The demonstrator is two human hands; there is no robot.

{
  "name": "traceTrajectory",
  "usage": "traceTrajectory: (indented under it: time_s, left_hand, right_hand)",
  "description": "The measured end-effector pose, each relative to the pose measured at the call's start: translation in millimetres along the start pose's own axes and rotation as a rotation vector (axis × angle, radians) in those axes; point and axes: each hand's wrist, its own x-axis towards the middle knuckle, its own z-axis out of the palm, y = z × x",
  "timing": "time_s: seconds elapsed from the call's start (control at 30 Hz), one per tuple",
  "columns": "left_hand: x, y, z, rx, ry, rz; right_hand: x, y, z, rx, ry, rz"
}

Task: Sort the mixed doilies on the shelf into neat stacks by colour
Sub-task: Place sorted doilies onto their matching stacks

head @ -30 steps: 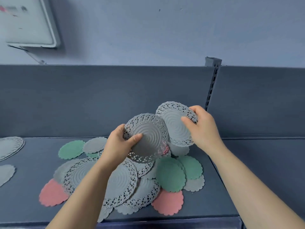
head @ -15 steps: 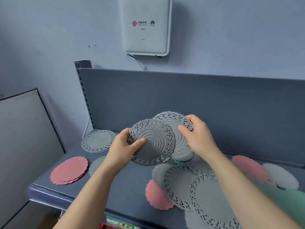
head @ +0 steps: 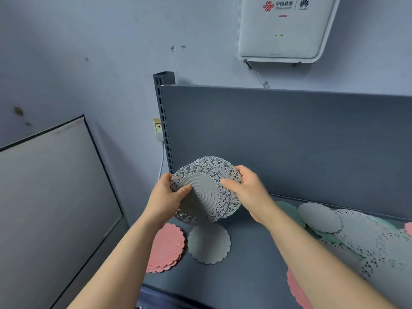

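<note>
Grey lace doilies [head: 205,190], at least 2 overlapped, held up in ctr of frame, above shelf [head: 245,275] and clear of it. Gripped at L edge by left hand [head: 166,197]: thumb across ribbed front, fingers curled behind. Gripped at R edge by right hand [head: 247,192]: thumb on front, fingers round the rim. Front pc w/ ringed centre and openwork border, second one peeking out behind at upper R.

Below the hands, lower ctr: pink stack [head: 166,248], several scalloped pcs roughly aligned, flat on shelf near its L end. Just beside it to the R, grey scalloped doily [head: 209,244], also flat. Single or several, can't tell. Touching the pink or not, can't tell.

Lower R of frame: mixed pile [head: 356,230], plain grey + grey lace overlapping. Green doily [head: 287,208] partly hidden behind right wrist, more green showing between the greys, pink pcs at far R edge and btm R.

Bkgd: dark grey back panel [head: 289,141] behind shelf, slotted post [head: 163,121] at its L end. Upper R: white box [head: 283,30] on wall w/ red logo + small green light. Wall socket [head: 157,128] just L of post, white cable hanging from it. L side of frame: big pale board [head: 51,186] w/ dark rim.
</note>
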Motion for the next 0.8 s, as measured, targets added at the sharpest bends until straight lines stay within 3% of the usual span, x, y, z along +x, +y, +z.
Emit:
traceTrajectory:
  time_s: [0.13, 0.33, 0.57, 0.8]
  left_hand:
    - [22.7, -10.4, -8.7, 0.001, 0.048, -0.066]
    - [50.8, -27.8, -14.2, 0.016, 0.079, -0.148]
    - [64.4, -51.0, 0.3, 0.107, 0.056, -0.118]
    - [72.2, -61.9, 8.2, 0.219, 0.01, -0.048]
  right_hand:
    - [24.9, 12.2, 25.4, -0.262, 0.023, 0.004]
    - [58.7, 30.2, 47.5, -0.316, -0.004, 0.098]
    - [70.3, 50.9, 66.0, -0.714, -0.167, 0.083]
    - [75.4, 60.8, 61.1, -0.85, -0.137, 0.166]
